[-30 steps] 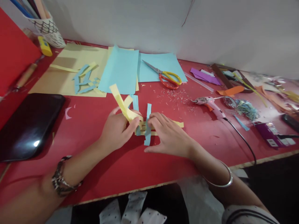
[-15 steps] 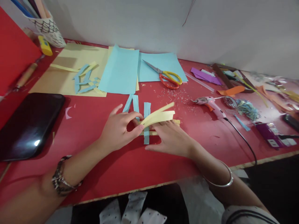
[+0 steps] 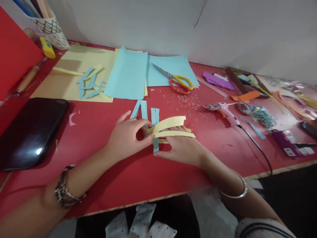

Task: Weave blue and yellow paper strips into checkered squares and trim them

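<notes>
Two yellow strips — earlier slanting leftward — now spread rightward over the right hand.

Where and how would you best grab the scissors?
Probably by the handle loops, from the near right: the scissors lie flat, blades pointing left and toward the wall, loops nearer the right hand. The red loop overhangs the light-blue sheet's near edge, so fingertips may get under it.

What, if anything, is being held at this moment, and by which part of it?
Two yellow paper strips, pinched by the left grip at their left, where they come together; the right grip lies open, palm down, beneath them.
</notes>
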Motion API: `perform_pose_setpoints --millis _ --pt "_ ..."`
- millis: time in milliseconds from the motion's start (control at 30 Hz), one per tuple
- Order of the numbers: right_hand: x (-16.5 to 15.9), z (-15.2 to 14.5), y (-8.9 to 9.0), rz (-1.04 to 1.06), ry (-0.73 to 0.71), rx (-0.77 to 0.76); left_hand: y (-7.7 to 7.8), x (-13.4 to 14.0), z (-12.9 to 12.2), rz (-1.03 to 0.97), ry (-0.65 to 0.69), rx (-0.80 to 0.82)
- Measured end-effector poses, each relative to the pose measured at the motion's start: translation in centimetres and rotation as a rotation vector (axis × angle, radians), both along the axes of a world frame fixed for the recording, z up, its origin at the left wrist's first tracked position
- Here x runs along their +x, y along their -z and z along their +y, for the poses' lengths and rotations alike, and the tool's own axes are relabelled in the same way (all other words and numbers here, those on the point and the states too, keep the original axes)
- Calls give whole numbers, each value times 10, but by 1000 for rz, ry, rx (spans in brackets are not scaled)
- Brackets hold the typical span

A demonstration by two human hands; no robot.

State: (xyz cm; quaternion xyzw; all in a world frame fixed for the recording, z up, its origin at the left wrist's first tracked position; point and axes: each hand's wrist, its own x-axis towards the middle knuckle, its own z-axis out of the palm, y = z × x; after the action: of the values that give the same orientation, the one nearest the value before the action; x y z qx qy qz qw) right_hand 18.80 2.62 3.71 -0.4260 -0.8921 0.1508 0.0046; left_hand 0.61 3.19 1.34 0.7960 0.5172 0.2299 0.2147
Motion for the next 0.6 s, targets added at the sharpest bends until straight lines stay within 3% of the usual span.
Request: perform_pose_setpoints --millis 167,400,600 --pt "-4 -1 -3 86 69 -8 0 -1 -1 14 33 24" --pt "-12 -3 2 178 214 -137 1 0 -3 118 78 65" --pt "-12 -2 5 223 247 -145 5 1 -2 167 90 85"
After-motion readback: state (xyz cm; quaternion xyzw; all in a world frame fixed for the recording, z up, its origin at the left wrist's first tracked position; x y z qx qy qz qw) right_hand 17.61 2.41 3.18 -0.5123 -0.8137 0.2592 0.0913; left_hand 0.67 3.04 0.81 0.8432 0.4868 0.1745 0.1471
